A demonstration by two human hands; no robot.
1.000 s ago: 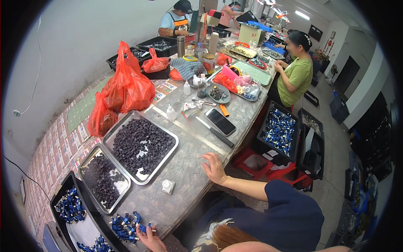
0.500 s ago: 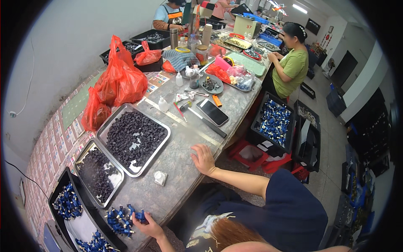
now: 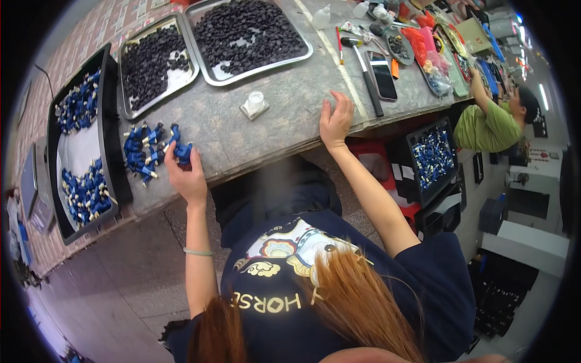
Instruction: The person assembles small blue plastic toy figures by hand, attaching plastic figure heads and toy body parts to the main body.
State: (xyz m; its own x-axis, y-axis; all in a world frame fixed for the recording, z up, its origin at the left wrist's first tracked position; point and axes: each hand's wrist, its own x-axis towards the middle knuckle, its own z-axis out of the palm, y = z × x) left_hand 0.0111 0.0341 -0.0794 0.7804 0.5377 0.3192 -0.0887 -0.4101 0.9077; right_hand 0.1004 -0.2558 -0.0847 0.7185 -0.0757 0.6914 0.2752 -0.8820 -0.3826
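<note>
My left hand (image 3: 187, 175) is at the near edge of a loose pile of small blue figures with pale tips (image 3: 142, 151). Its thumb and fingers close around one blue figure (image 3: 182, 153) at the right side of the pile. My right hand (image 3: 337, 123) rests by the table's near edge, fingers loosely curled and thumb apart, with nothing in it. Between the hands, farther back, a small clear jar with a white base (image 3: 256, 104) stands on the grey table (image 3: 236, 139).
Two metal trays, a smaller one (image 3: 127, 91) and a larger one (image 3: 254, 68), hold dark pieces. On the left, a black bin (image 3: 115, 145) holds more blue figures. A phone (image 3: 383, 75) and a black-handled tool (image 3: 370, 91) lie right. A person in green (image 3: 493, 127) sits beyond another figure-filled bin (image 3: 445, 181).
The head view has swung downward and to the left, so both forearms show more fully. My left hand stays at the blue pile; my right hand remains near the table edge.
</note>
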